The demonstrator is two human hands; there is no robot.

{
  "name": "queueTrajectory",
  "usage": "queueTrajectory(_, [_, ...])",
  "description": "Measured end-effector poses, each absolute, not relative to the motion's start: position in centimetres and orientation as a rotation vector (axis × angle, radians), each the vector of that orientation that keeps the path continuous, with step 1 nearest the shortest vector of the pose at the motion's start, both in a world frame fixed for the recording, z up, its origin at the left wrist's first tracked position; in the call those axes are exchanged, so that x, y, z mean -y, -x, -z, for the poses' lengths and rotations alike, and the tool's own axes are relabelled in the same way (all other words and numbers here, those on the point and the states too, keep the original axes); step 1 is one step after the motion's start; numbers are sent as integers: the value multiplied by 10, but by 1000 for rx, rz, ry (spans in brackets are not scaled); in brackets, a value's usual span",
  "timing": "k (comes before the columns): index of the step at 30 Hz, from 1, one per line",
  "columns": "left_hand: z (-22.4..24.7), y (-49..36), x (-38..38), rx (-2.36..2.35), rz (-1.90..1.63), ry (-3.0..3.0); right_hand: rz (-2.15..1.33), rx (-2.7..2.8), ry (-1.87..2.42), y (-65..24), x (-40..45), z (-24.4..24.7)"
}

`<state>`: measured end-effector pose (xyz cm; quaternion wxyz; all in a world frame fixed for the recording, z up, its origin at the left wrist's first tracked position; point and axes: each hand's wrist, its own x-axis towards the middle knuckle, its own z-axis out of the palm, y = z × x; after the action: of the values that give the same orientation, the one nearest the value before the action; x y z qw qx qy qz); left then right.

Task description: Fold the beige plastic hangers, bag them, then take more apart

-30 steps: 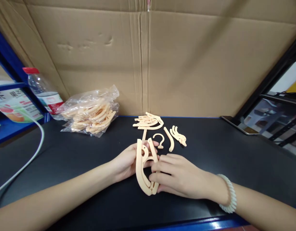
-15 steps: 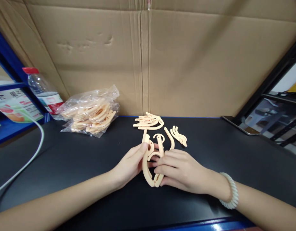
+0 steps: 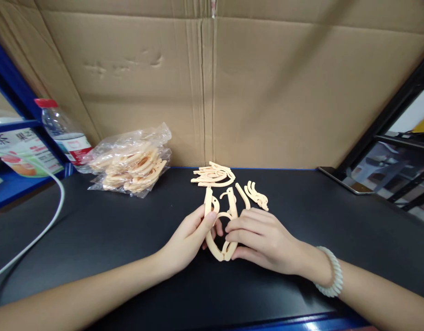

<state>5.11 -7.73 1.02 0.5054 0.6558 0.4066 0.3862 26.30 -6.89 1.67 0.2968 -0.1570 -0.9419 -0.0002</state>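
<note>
A cream plastic folding hanger [image 3: 233, 207] is held upright between both hands, its two curved arms meeting in a V at the bottom. My left hand [image 3: 188, 230] is closed around its left arm, thumb in front and fingers behind. My right hand [image 3: 265, 236] pinches the right arm near its lower half, hiding part of it. Small curved pieces show between the arms. Just beyond my right hand lies a loose curved hanger arm [image 3: 243, 196], with several small hooks [image 3: 257, 196] beside it. Farther back rests a pile of hanger arms [image 3: 217, 183].
A clear plastic bag [image 3: 136, 161] full of similar cream pieces sits at the back left. Behind it stands a red-capped bottle [image 3: 67, 138]. A white cable [image 3: 42, 243] crosses the black table's left side. Cardboard [image 3: 284, 92] walls the back; a black metal frame [image 3: 353, 184] stands right.
The hanger's arms have spread slightly at the top, and its bottom joint has risen a little. My left thumb sits lower on the left arm.
</note>
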Motion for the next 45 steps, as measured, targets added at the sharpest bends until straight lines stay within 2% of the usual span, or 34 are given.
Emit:
queueTrajectory(7, [-8, -50, 79, -977, -992, -1526, 87, 2429, 419, -267, 70, -18])
queueTrajectory(23, [-10, -53, 81, -852, -1102, -1402, 106, 2556, 763, -265, 68, -14])
queueTrajectory(45, [-6, -54, 77, -902, -1068, -1234, 201, 2556, 671, -260, 68, -11])
